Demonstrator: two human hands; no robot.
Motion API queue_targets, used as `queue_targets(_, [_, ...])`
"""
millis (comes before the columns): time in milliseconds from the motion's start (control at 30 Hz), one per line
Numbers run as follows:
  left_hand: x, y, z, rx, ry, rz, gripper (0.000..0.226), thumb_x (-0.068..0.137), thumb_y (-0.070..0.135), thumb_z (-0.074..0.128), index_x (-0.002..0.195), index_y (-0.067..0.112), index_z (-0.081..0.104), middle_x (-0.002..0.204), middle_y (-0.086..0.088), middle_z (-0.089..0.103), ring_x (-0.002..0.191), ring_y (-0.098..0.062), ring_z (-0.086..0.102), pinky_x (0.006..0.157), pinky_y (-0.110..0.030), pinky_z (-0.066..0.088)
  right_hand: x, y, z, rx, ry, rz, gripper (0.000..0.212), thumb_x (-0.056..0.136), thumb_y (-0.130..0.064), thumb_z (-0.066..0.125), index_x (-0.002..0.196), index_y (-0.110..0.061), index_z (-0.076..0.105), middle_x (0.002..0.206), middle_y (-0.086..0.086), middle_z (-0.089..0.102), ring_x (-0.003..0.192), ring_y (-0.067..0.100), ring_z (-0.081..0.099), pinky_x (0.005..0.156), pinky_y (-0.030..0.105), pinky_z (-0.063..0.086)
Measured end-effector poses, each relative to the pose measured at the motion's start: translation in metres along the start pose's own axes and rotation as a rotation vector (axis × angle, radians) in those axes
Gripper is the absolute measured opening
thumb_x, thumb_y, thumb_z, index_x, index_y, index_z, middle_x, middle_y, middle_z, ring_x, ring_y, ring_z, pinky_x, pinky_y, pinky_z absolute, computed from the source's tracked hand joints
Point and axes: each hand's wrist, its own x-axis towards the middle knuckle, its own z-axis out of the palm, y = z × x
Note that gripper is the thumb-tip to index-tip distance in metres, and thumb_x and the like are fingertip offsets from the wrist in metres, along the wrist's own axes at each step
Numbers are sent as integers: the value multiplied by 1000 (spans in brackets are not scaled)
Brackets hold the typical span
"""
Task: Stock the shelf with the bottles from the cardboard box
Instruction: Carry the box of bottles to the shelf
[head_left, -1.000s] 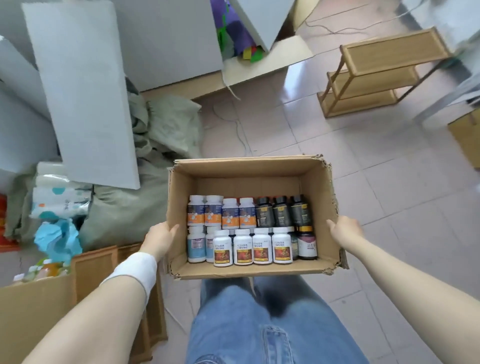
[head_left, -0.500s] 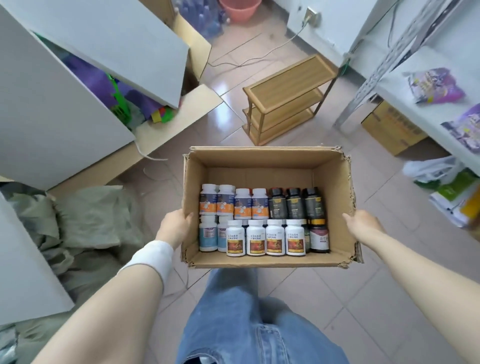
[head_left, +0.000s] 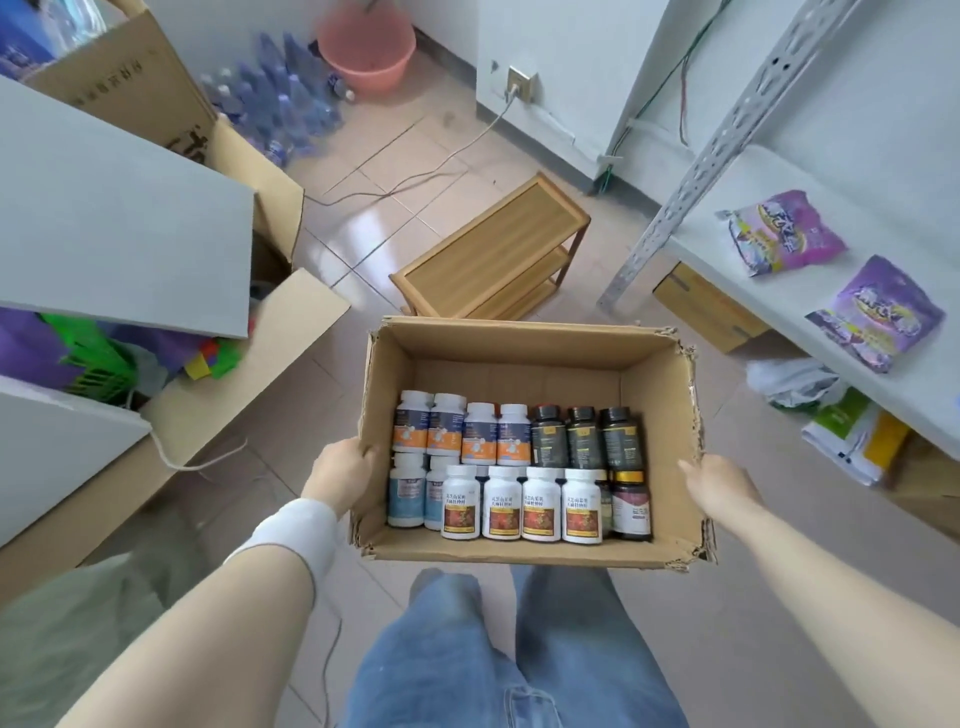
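Shift: view has swung right, bringing the white shelf (head_left: 893, 228) in beside the carried cardboard box (head_left: 519, 343).
Left hand (head_left: 340, 478): grips the box's left wall, thumb over the rim.
Right hand (head_left: 722, 488): lies against the right wall; finger curl hidden.
Risk: side-only hold on torn cardboard could slip and tip the box.
Bottles (head_left: 501, 501): white and dark, capped, two packed rows at the near wall; might slide into the free far half.
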Motion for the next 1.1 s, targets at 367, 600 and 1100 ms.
queue_targets(367, [87, 144, -11, -112, 76, -172, 22, 98, 22, 39, 88, 8, 53, 89, -10, 54, 82, -27, 50, 72, -29, 37, 192, -81, -124, -113, -1, -163, 44, 101, -31, 34, 111, 4, 58, 108, 22, 62, 100, 34, 58, 73, 33, 38])
queue_targets(600, [158, 196, -22, -188, 88, -277, 25, 98, 24, 39, 92, 6, 55, 89, -11, 55, 83, -29, 50, 72, -30, 39, 281, -159, -179, -220, -19, -248, 43, 101, -29, 34, 111, 6, 57, 112, 24, 61, 104, 35, 58, 72, 32, 36])
queue_targets(1100, [306, 243, -16, -354, 65, -500, 34, 99, 23, 39, 116, -1, 57, 115, -24, 60, 94, -33, 50, 77, -28, 33, 438, -313, -185, -370, -52, -307, 46, 100, -33, 34, 111, 5, 57, 114, 26, 61, 105, 39, 57, 80, 39, 44])
